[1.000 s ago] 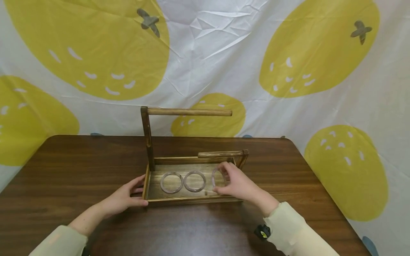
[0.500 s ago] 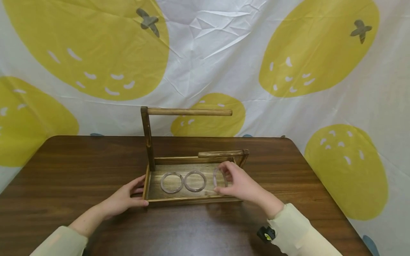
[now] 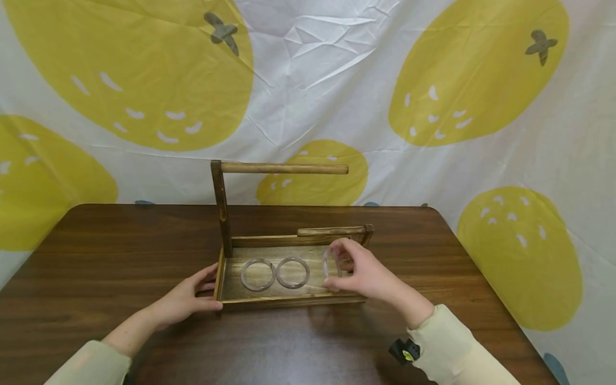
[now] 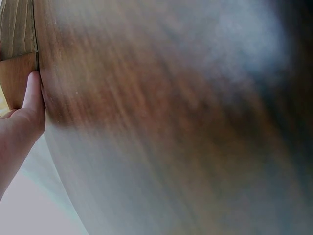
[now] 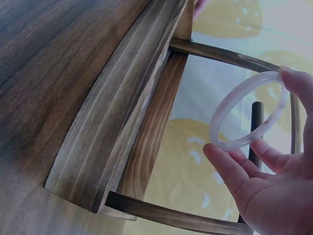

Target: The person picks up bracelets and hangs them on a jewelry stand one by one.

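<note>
My right hand pinches a pale, translucent bangle between thumb and fingers, over the right part of a wooden tray stand. In the right wrist view the bangle stands tilted, gripped at its edge. Two similar rings lie flat on the tray floor, a left bangle and a middle bangle, side by side. At the tray's left end rests my left hand, its thumb straight along the front corner and its other fingers against the end wall. The left wrist view shows that thumb touching the wood.
A tall post at the tray's left carries a long upper bar. On the right, a lower bar points left from a short post. The stand sits on a dark brown table before a lemon-patterned cloth.
My right hand has shifted slightly right and up with the bangle, which now stands more upright. The left hand and the two lying bangles have stayed in place.
</note>
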A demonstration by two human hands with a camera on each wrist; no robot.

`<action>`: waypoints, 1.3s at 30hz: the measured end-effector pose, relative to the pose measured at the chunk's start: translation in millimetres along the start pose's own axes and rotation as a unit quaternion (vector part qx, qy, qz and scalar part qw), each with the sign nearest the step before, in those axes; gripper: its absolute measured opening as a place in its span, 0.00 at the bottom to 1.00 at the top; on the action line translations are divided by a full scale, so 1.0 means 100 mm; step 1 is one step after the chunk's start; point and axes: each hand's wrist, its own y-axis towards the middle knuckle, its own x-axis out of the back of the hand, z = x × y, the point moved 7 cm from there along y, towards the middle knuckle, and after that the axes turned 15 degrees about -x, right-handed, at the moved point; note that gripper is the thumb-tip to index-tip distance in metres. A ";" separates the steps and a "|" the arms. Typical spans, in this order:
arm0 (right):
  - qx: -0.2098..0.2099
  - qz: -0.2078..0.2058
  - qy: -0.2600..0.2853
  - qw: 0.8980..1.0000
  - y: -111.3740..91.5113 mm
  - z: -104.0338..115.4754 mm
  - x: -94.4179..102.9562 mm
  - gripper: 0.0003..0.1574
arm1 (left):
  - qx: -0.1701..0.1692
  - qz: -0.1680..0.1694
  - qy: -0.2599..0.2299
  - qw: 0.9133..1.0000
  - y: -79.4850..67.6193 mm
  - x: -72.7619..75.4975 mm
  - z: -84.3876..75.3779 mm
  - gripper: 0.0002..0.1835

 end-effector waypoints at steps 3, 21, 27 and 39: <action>0.000 0.004 0.011 1.000 -0.02 0.02 0.02 0.34 | -0.001 0.001 -0.001 1.000 0.00 0.00 -0.01 0.55; 0.019 0.012 0.066 0.998 -0.06 0.17 0.23 0.34 | 0.001 0.000 -0.001 1.000 -0.01 -0.01 -0.05 0.55; 0.024 0.009 0.066 0.998 -0.05 0.21 0.28 0.33 | -0.002 0.001 0.000 1.000 0.00 -0.01 -0.03 0.54; 0.019 -0.004 0.115 0.993 0.00 0.28 0.44 0.32 | 0.004 0.000 0.001 1.000 0.00 -0.01 -0.03 0.55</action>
